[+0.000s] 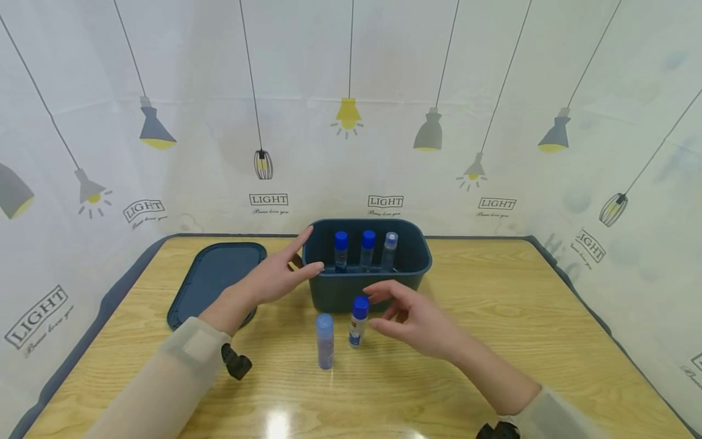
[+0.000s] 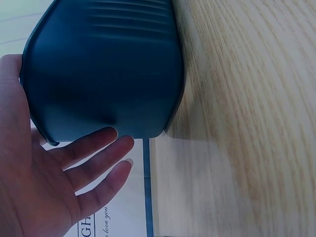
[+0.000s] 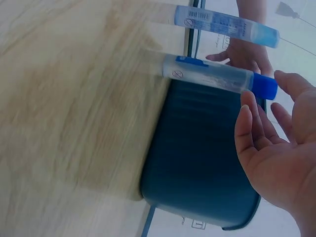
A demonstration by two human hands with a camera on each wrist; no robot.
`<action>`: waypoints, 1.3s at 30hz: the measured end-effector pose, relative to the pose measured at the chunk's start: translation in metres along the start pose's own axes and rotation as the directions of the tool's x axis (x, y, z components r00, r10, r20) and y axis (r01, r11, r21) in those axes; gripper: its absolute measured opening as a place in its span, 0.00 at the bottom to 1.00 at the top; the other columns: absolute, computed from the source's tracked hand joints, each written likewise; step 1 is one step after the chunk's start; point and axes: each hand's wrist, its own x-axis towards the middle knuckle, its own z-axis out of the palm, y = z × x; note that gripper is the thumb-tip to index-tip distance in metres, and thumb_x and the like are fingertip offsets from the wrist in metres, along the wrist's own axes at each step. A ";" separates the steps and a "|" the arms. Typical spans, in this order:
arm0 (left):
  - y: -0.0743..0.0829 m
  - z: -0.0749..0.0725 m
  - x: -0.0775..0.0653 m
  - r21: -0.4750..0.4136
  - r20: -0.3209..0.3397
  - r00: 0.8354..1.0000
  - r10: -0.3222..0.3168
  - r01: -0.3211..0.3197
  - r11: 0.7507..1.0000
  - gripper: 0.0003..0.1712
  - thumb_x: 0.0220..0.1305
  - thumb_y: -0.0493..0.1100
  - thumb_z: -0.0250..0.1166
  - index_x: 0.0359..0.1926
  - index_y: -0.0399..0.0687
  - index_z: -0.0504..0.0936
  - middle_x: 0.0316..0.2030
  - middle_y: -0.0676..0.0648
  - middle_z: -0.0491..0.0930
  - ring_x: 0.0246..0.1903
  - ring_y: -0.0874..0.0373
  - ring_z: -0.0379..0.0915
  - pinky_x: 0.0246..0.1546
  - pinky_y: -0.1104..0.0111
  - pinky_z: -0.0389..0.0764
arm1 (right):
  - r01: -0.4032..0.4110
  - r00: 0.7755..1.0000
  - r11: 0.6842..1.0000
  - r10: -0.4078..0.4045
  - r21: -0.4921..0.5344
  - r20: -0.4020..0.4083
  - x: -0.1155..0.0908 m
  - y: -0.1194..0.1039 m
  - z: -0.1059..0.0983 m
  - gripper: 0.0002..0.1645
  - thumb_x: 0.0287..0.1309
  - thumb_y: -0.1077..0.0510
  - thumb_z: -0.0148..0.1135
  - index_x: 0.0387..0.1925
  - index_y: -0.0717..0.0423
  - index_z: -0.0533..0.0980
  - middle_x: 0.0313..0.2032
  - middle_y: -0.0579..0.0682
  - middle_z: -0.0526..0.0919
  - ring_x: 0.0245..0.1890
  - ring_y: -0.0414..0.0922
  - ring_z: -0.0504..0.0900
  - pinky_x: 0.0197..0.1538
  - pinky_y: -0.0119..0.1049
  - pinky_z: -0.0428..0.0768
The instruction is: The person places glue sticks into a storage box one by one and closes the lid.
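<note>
Two loose-fingered hands (image 1: 274,277) (image 1: 419,323), one dark bin (image 1: 336,296), three tubes (image 1: 341,250) inside, two upright tubes (image 1: 325,344) in front, one lid (image 1: 219,277).

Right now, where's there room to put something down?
The pale wooden table is bare right of the dark blue plastic bin, beyond the right hand. A thinner bare strip lies left of the flat dark blue lid. It's crowded before the bin, with that hand, a clear blue-capped plastic tube and a pale blue plastic tube.

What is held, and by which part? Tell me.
No firm hold shows. The left hand touches the bin at its left end; the right hand is curved beside the dark-blue cap of a tube standing outside, contact unclear.
</note>
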 end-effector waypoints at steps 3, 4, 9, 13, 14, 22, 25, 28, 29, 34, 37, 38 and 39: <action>0.000 0.000 0.000 -0.001 0.000 1.000 -0.002 0.002 1.000 0.55 0.73 0.82 0.56 0.88 0.85 0.36 0.59 0.43 0.81 0.57 0.47 0.81 0.51 0.52 0.84 | -0.005 1.000 1.000 0.005 0.006 0.010 0.004 0.001 0.006 0.29 0.73 0.53 0.74 0.71 0.47 0.76 0.62 0.50 0.85 0.43 0.44 0.86 0.47 0.35 0.85; 0.000 0.000 0.000 -0.001 0.001 1.000 -0.003 0.003 1.000 0.55 0.73 0.82 0.56 0.88 0.85 0.36 0.59 0.43 0.81 0.57 0.47 0.81 0.51 0.52 0.84 | -0.004 1.000 1.000 0.004 0.008 0.013 0.005 0.001 0.007 0.28 0.74 0.53 0.73 0.70 0.47 0.76 0.62 0.51 0.85 0.43 0.44 0.86 0.47 0.36 0.85; 0.001 0.000 -0.001 0.000 0.002 1.000 -0.008 0.008 1.000 0.55 0.73 0.82 0.56 0.88 0.85 0.36 0.60 0.43 0.81 0.57 0.47 0.81 0.52 0.51 0.84 | 0.009 1.000 1.000 -0.009 0.019 0.013 0.009 0.001 0.013 0.25 0.75 0.55 0.71 0.67 0.53 0.75 0.59 0.54 0.85 0.41 0.43 0.85 0.45 0.34 0.85; 0.003 -0.001 -0.001 -0.004 0.004 1.000 -0.007 0.007 1.000 0.55 0.73 0.82 0.56 0.88 0.85 0.36 0.60 0.43 0.81 0.58 0.46 0.80 0.54 0.51 0.83 | 0.006 1.000 1.000 -0.006 0.007 -0.004 0.010 0.001 0.016 0.22 0.76 0.55 0.70 0.65 0.50 0.76 0.56 0.51 0.85 0.41 0.43 0.85 0.44 0.32 0.85; 0.003 -0.001 -0.001 -0.005 0.006 1.000 -0.007 0.007 1.000 0.55 0.73 0.82 0.56 0.88 0.85 0.36 0.60 0.43 0.80 0.58 0.46 0.80 0.54 0.51 0.83 | 0.004 1.000 1.000 -0.004 0.007 -0.008 0.010 0.001 0.017 0.21 0.76 0.55 0.70 0.65 0.49 0.76 0.55 0.50 0.86 0.41 0.43 0.85 0.44 0.32 0.85; 0.003 -0.001 -0.002 -0.007 0.008 1.000 -0.010 0.011 1.000 0.55 0.73 0.81 0.56 0.88 0.86 0.36 0.60 0.43 0.80 0.58 0.46 0.80 0.53 0.51 0.83 | 0.044 0.999 0.999 -0.043 0.026 -0.026 0.011 0.006 0.018 0.17 0.76 0.56 0.70 0.60 0.53 0.79 0.51 0.52 0.88 0.39 0.44 0.84 0.44 0.33 0.85; 0.003 -0.001 -0.002 -0.005 0.006 1.000 -0.012 0.012 1.000 0.55 0.73 0.81 0.56 0.88 0.85 0.36 0.61 0.43 0.81 0.58 0.46 0.80 0.53 0.51 0.84 | 0.048 0.998 0.998 -0.046 0.040 -0.039 0.011 0.006 0.017 0.16 0.75 0.57 0.71 0.59 0.52 0.79 0.50 0.51 0.88 0.39 0.44 0.85 0.43 0.33 0.85; 0.003 -0.001 -0.002 -0.002 0.006 1.000 -0.011 0.011 1.000 0.55 0.73 0.82 0.55 0.88 0.85 0.36 0.61 0.43 0.81 0.58 0.46 0.80 0.52 0.52 0.84 | 0.044 0.998 0.998 -0.041 0.044 -0.057 0.009 0.004 0.014 0.16 0.74 0.58 0.72 0.59 0.50 0.79 0.49 0.50 0.88 0.38 0.44 0.85 0.42 0.33 0.85; 0.003 -0.001 -0.002 -0.001 0.005 1.000 -0.011 0.011 1.000 0.55 0.73 0.82 0.55 0.88 0.85 0.36 0.61 0.43 0.80 0.58 0.46 0.80 0.52 0.52 0.84 | 0.043 0.997 0.998 -0.040 0.045 -0.062 0.008 0.003 0.012 0.16 0.74 0.58 0.72 0.59 0.49 0.79 0.49 0.49 0.88 0.38 0.44 0.85 0.42 0.33 0.85; 0.003 -0.001 -0.002 0.001 0.005 1.000 -0.004 0.004 1.000 0.55 0.73 0.81 0.55 0.88 0.85 0.35 0.61 0.43 0.80 0.58 0.46 0.80 0.52 0.52 0.83 | 0.060 0.994 0.997 -0.056 0.046 -0.093 0.003 -0.004 0.002 0.17 0.74 0.60 0.71 0.59 0.50 0.79 0.50 0.50 0.88 0.40 0.45 0.86 0.44 0.34 0.86; 0.002 0.000 -0.002 -0.003 0.005 1.000 0.001 0.000 1.000 0.54 0.74 0.81 0.55 0.88 0.85 0.35 0.61 0.43 0.80 0.58 0.46 0.80 0.52 0.52 0.83 | 0.088 0.988 0.996 -0.084 0.030 -0.126 0.000 -0.011 -0.006 0.18 0.73 0.62 0.72 0.59 0.51 0.79 0.50 0.52 0.87 0.39 0.45 0.86 0.43 0.35 0.86; 0.002 0.000 -0.002 -0.005 0.006 1.000 0.002 -0.002 1.000 0.54 0.74 0.81 0.55 0.88 0.85 0.35 0.60 0.43 0.80 0.58 0.46 0.80 0.52 0.52 0.83 | 0.098 0.986 0.995 -0.094 0.018 -0.138 -0.001 -0.013 -0.009 0.18 0.73 0.62 0.72 0.59 0.52 0.79 0.50 0.52 0.87 0.39 0.45 0.86 0.42 0.35 0.86; 0.001 0.000 -0.002 -0.006 0.006 1.000 0.002 -0.002 1.000 0.54 0.74 0.81 0.55 0.88 0.85 0.35 0.60 0.43 0.80 0.58 0.46 0.80 0.51 0.52 0.83 | 0.106 0.983 0.994 -0.103 0.008 -0.150 -0.002 -0.016 -0.011 0.18 0.72 0.62 0.72 0.59 0.52 0.78 0.49 0.52 0.87 0.39 0.45 0.85 0.42 0.35 0.86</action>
